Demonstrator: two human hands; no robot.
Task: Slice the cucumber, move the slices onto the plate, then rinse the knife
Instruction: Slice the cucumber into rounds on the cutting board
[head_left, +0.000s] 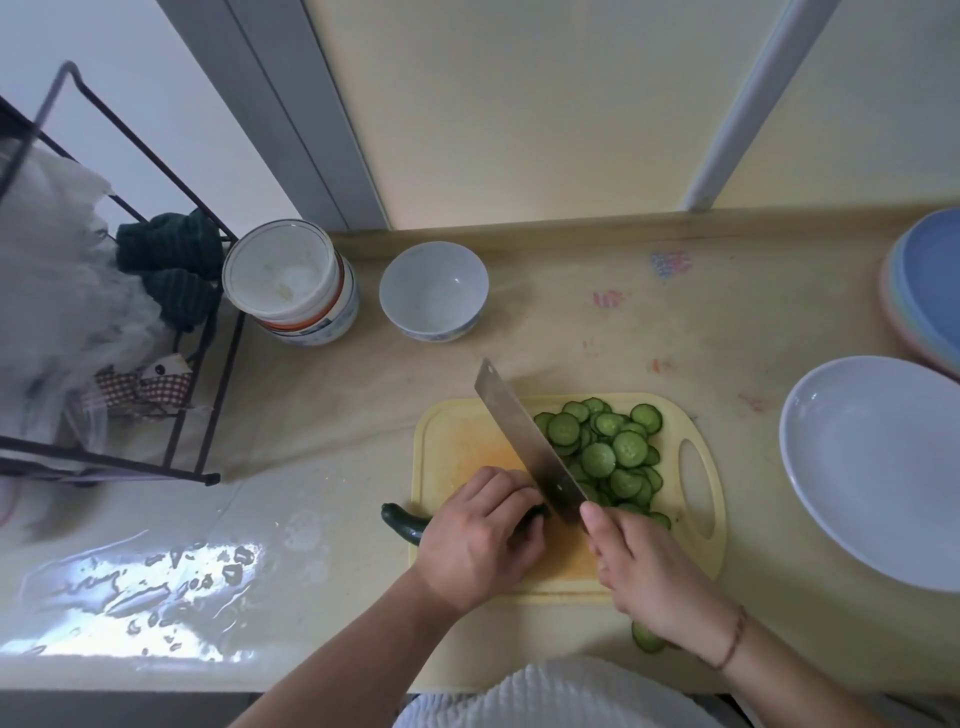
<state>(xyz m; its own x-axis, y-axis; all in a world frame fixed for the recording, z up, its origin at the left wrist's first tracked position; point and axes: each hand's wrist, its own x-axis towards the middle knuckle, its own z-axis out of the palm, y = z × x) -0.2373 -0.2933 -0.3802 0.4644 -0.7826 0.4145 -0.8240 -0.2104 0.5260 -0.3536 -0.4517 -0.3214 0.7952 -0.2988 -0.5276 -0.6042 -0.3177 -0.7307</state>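
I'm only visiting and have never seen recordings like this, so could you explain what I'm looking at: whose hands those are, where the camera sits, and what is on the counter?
There is no machine here: a person wears one wide camera on the head, looking down at their own hands. The left hand holds the dark green cucumber on the yellow plastic cutting board. The right hand grips a broad steel cleaver, blade down at the cucumber's cut end. Cut green slices pile on the board; one slice lies off it, near the counter's edge. A shallow white plate waits at the right, empty.
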